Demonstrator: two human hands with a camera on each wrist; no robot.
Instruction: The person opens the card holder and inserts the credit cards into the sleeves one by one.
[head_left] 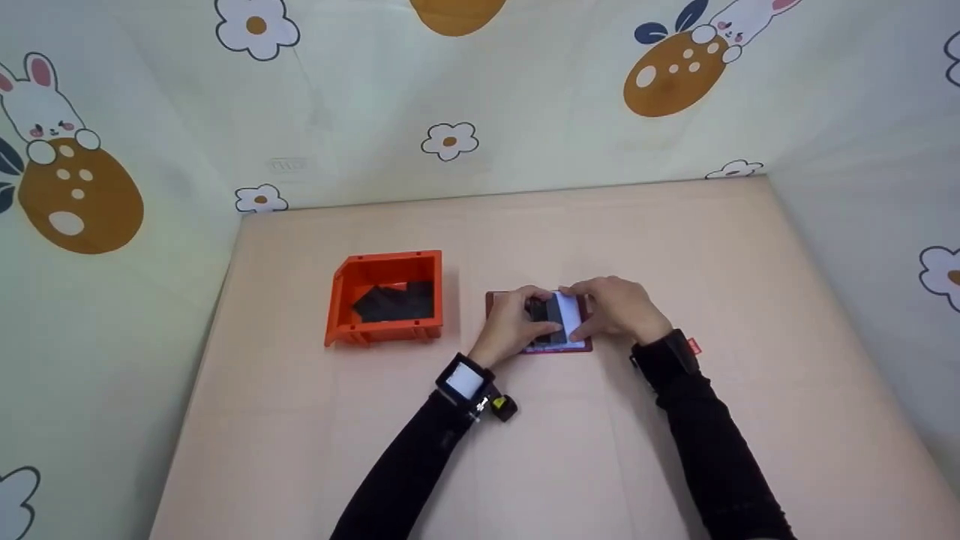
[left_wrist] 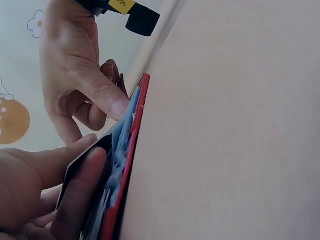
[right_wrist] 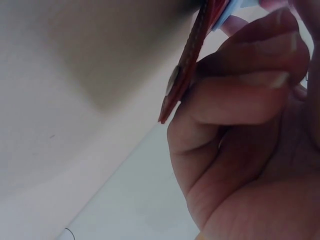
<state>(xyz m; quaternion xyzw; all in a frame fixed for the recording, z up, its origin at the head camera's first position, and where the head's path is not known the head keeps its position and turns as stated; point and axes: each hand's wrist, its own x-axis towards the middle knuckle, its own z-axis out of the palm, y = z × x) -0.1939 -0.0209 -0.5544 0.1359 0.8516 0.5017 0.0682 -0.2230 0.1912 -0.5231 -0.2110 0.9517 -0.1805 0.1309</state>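
Holding a flat red leather card wallet (head_left: 540, 346) down on the beige worktop (head_left: 600, 435), my left hand (head_left: 517, 322) pinches a dark plastic card (left_wrist: 82, 165) at its edge. My right hand (head_left: 619, 307) curls over the wallet's right edge. I judge the card light, stiff and slippery; grip its short edge. An orange plastic bin (head_left: 386, 296) sits well apart, leftward.
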